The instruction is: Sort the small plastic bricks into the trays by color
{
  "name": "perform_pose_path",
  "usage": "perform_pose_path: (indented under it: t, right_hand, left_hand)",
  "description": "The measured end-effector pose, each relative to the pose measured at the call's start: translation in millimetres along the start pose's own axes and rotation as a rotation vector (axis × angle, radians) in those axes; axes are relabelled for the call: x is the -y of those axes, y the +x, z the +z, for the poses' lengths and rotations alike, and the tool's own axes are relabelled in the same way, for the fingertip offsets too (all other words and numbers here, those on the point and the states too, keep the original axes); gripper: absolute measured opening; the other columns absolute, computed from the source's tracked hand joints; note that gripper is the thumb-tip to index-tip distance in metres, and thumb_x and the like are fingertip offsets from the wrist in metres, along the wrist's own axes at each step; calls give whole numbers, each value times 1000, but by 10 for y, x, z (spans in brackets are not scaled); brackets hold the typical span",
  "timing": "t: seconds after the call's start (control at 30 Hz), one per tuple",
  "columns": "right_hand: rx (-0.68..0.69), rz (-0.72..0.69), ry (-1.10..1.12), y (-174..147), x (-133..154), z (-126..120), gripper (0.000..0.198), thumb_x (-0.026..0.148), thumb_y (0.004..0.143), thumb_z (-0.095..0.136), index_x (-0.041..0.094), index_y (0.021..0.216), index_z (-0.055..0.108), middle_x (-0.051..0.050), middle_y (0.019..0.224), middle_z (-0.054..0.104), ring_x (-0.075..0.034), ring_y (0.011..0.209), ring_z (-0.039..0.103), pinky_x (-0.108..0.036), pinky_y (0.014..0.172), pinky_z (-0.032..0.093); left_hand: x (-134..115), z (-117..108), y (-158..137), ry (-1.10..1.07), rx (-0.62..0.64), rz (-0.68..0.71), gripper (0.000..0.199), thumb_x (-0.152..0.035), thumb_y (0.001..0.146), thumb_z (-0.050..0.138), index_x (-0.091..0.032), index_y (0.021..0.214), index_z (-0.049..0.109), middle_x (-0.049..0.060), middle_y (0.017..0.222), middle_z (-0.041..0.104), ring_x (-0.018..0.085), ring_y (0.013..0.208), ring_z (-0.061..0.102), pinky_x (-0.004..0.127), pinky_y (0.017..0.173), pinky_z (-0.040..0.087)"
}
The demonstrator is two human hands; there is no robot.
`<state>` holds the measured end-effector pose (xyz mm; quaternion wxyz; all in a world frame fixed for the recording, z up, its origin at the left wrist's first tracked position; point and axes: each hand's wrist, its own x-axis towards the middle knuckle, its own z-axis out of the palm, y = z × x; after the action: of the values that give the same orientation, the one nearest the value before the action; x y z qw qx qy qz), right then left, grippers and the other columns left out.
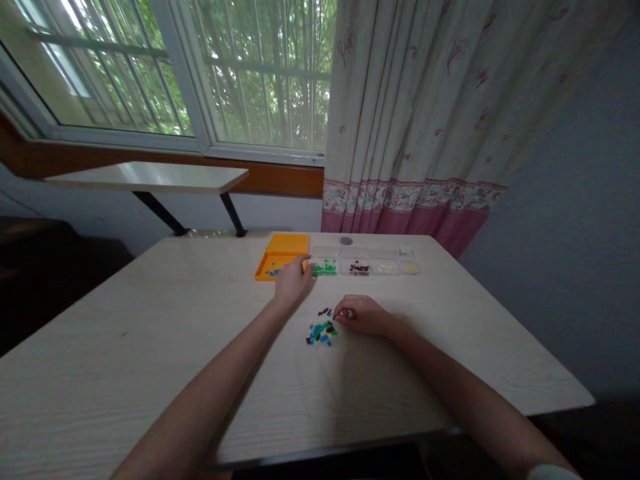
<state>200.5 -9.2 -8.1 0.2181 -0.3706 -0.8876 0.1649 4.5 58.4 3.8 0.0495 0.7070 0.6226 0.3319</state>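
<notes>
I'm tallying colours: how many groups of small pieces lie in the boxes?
5: blue pieces in the orange box; then rightward in clear boxes, green, dark brown, pale and yellow ones. The left hand may hide some.

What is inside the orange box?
In the orange box, blue pieces show toward the left; the left hand blocks the near right part, so anything there cannot be seen.

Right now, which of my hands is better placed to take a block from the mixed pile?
Probably your right hand: it's beside the mixed pile, while your left hand is farther off, by the orange box and green blocks.
</notes>
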Motion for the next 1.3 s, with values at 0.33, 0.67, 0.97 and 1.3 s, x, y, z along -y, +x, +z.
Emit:
perform_pose_path:
  t: [0.33, 0.67, 0.97, 1.3]
  right_hand:
    - [-251, 286, 199, 78, 9, 81, 18, 29, 74, 54, 16, 76, 65, 1, 60, 57, -7, 51, 43, -18, 49, 32]
    - [-313, 252, 183, 68, 54, 79, 18, 30, 75, 53, 16, 75, 65, 1, 58, 56, -8, 51, 44, -17, 47, 33]
    - [-337, 220, 176, 70, 62, 82, 17, 29, 76, 52, 16, 77, 63, -1, 63, 58, -8, 52, 46, -18, 49, 35]
    - [-348, 183, 142, 64, 54, 77, 15, 28, 75, 54, 16, 75, 63, -1, 62, 57, -8, 53, 46, -18, 50, 35]
  left_hand:
    - [-119, -202, -534, -264, 376, 267, 27, -38, 74, 49, -20, 86, 64, -5, 48, 45, 7, 46, 38, 18, 46, 24]
    - [-198, -222, -598, -234, 341, 258, 25, -39, 74, 51, -21, 83, 64, -4, 49, 46, 8, 46, 39, 18, 46, 24]
    - [-188, -218, -601, -252, 351, 267, 25, -37, 75, 50, -19, 84, 65, -3, 50, 49, 8, 47, 41, 18, 47, 25]
    - [-193, -182, -608, -310, 361, 257, 28, -40, 74, 51, -17, 83, 65, -5, 47, 41, 6, 45, 35, 17, 45, 23]
